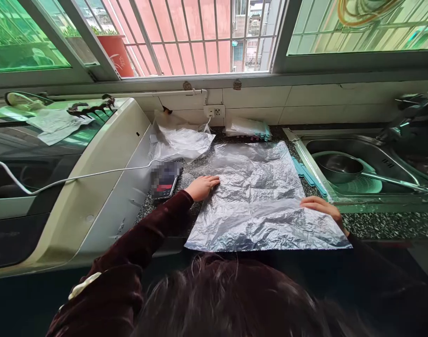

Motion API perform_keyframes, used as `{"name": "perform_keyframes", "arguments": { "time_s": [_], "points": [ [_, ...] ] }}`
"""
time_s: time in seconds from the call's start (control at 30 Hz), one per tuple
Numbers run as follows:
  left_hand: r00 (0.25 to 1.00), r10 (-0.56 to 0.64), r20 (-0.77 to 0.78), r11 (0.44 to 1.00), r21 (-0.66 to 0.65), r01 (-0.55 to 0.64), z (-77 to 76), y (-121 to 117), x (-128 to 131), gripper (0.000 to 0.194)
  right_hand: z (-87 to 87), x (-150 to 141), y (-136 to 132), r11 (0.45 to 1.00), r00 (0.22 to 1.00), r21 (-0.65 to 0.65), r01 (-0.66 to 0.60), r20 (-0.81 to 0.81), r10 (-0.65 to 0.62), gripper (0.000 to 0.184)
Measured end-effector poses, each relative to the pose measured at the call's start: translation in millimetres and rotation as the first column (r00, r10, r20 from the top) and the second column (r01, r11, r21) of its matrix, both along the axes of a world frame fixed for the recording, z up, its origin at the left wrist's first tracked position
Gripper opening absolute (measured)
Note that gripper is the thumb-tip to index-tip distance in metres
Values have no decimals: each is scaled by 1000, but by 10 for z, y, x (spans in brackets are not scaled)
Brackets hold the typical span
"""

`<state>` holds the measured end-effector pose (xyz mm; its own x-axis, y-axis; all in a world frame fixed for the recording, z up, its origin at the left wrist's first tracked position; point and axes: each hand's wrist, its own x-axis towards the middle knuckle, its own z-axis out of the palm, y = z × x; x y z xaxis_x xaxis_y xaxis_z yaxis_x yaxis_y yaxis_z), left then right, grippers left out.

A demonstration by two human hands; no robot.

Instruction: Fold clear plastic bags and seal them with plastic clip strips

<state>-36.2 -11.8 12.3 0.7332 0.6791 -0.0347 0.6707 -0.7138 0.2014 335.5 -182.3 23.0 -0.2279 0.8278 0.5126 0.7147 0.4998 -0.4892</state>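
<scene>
A silvery, wrinkled thin plastic sheet, perhaps a flat bag, lies spread on the speckled counter in front of me, its near edge reaching the counter's front. My left hand rests flat at its left edge, fingers stretched out with the tips on the plastic. At the right edge, my right hand lies with its fingers extended over the sheet; the near right part of the sheet hides some of that hand, and its thumb does not show. Teal strips lie just beyond the sheet's right side.
Left of the sheet lies a phone, with a white cable passing nearby. Crumpled clear plastic and a stack of plastic packets sit by the wall. On the right, a sink holds a pan; a white appliance stands left.
</scene>
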Motion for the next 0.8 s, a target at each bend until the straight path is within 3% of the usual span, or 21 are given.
{"name": "perform_keyframes", "arguments": {
  "time_s": [0.13,0.27,0.33,0.37,0.47,0.53,0.6,0.67,0.73,0.8],
  "points": [
    [975,172,138,985,-40,-168,118,279,176,39,10,122,-34,1000,1000,9,0,26,-1,24],
    [757,479,444,870,-129,-475,350,759,494,42,14,117,-15,999,998,26,-35,47,34,13],
    [722,523,453,845,-165,-509,439,982,662,43,3,104,-31,999,998,6,-37,58,36,14],
    [685,583,437,810,-246,-533,466,1066,738,41,-9,114,-47,999,997,5,-37,70,36,14],
    [557,764,324,630,-562,-536,476,1168,902,32,-47,271,-79,998,979,-4,-66,194,66,19],
    [547,783,295,587,-641,-494,446,1122,943,25,-26,475,-15,994,937,-51,-92,333,104,24],
    [551,772,317,594,-667,-450,408,1023,932,20,70,672,193,993,890,-90,-78,442,110,31],
    [544,762,352,605,-686,-404,373,908,889,20,240,729,579,994,891,-105,7,453,41,31],
    [521,751,407,620,-707,-342,343,807,844,20,447,544,1115,979,911,-201,14,407,70,26],
    [479,749,459,625,-728,-281,314,737,823,21,639,112,1707,964,940,-265,-15,325,104,25]
  ]
}}
